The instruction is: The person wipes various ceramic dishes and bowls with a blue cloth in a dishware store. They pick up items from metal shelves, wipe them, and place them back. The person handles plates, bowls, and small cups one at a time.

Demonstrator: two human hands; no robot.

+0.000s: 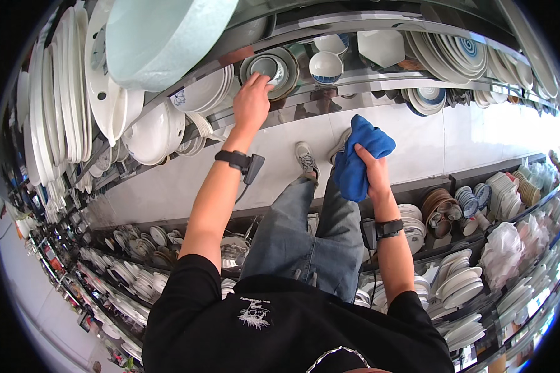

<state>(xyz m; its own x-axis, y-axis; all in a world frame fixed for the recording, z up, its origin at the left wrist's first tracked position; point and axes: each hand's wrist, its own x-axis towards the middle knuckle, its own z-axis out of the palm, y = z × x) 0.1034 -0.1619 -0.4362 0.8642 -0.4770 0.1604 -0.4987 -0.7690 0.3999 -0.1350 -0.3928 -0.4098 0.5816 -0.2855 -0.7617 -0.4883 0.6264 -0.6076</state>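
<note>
At the shelf in front, my left hand (pixel 252 102) reaches into a nest of dishes, its fingers closed at the near rim of a small grey bowl (pixel 266 64). Beneath that bowl lies a wider dark-rimmed plate (pixel 294 69). The fingertips are partly hidden by the hand itself. My right hand (pixel 374 171) is wrapped round a bunched blue cloth (pixel 353 177), held over the aisle away from the shelf. Just right of the left hand's dishes stands a white bowl with a blue base (pixel 326 67).
White plates (pixel 199 93) and a lidded white tureen (pixel 157 133) stand left of my left hand. A large pale basin (pixel 162 46) juts out above. Right along the shelf are stacked plates (pixel 445 57). Behind me, low racks hold brown dishes (pixel 440 205) and plastic bags (pixel 503 252).
</note>
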